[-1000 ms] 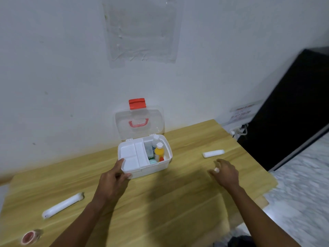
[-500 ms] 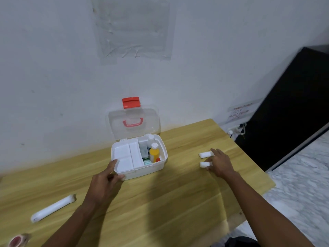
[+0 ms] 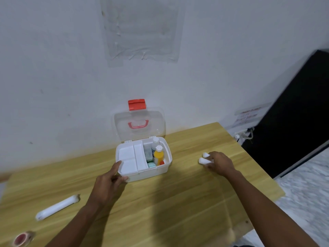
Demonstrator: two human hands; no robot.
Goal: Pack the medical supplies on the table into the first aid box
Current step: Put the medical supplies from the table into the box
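Observation:
The white first aid box (image 3: pixel 161 169) stands open on the wooden table (image 3: pixel 160 207), its clear lid (image 3: pixel 139 124) with a red latch upright against the wall. Inside are a white tray on the left, a yellow bottle (image 3: pixel 158 155), a white bottle and small items. My left hand (image 3: pixel 108 184) grips the box's front left corner. My right hand (image 3: pixel 219 163) is closed over two small white rolls (image 3: pixel 204 158) on the table right of the box; only their ends show. A long white roll (image 3: pixel 57 207) lies at the left, and a tape roll (image 3: pixel 22 238) sits at the front left corner.
A white wall with a taped plastic sheet rises behind the table. A black cabinet (image 3: pixel 293 113) stands to the right, with a socket and cables (image 3: pixel 244 134) beside it. The table's right edge drops to a marble floor.
My right hand reached forward to the white roll on the right and closed over it together with a second small roll. My left hand stayed on the box corner.

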